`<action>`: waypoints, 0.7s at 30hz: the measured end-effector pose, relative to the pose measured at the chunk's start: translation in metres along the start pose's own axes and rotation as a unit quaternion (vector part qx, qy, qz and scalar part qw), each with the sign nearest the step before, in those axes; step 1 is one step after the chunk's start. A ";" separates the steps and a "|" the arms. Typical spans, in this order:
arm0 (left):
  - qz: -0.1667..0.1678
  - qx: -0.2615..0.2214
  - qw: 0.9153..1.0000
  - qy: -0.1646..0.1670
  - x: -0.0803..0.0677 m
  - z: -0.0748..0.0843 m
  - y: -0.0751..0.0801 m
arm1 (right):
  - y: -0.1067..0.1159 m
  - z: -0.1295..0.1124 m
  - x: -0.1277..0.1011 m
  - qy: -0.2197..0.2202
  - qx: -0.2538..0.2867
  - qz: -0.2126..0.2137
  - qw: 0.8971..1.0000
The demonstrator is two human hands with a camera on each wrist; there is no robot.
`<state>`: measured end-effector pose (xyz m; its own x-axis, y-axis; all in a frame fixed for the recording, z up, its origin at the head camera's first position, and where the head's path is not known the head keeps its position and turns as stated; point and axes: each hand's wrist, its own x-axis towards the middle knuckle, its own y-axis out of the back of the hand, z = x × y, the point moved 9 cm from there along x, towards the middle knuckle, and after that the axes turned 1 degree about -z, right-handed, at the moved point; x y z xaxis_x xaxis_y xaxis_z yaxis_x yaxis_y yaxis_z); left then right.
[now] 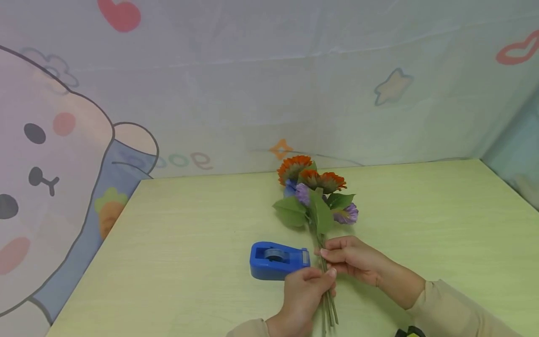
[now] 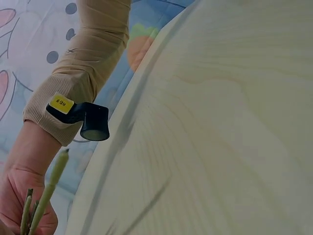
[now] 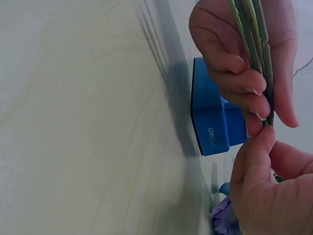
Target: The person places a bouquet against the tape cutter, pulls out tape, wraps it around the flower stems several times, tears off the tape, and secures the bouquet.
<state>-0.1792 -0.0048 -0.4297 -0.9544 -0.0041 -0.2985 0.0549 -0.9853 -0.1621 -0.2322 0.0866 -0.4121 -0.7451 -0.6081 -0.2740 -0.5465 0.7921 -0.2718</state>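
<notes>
Flower stems (image 1: 326, 281) are bunched above the bench (image 1: 189, 224), blooms pointing far; the left hand (image 1: 303, 292) wraps them to keep them together, while the right hand (image 1: 351, 260) pinches them just above, the tape dispenser (image 1: 278, 260) close by on the left.

My left hand (image 3: 244, 58) grips the green stems (image 3: 254, 44) at the top of the view, the fingers curled around them and the thumb lying along the other side. My right hand (image 3: 266, 188) is below, and its fingertips touch the stems just under the left fingers. Behind both hands a blue tape dispenser (image 3: 212, 117) stands on the pale wooden table (image 3: 83, 122), and a purple flower (image 3: 224, 218) shows near the lower edge.
</notes>
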 end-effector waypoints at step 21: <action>-0.111 -0.009 0.992 0.061 -0.002 -0.011 -0.016 | -0.004 -0.003 -0.001 0.008 0.009 -0.022 1.000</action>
<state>-0.1753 0.0129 -0.4369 -0.9010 0.2340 -0.3652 -0.1458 -0.9564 -0.2531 -0.2301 0.0843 -0.4080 -0.7259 -0.6419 -0.2472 -0.5728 0.7631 -0.2994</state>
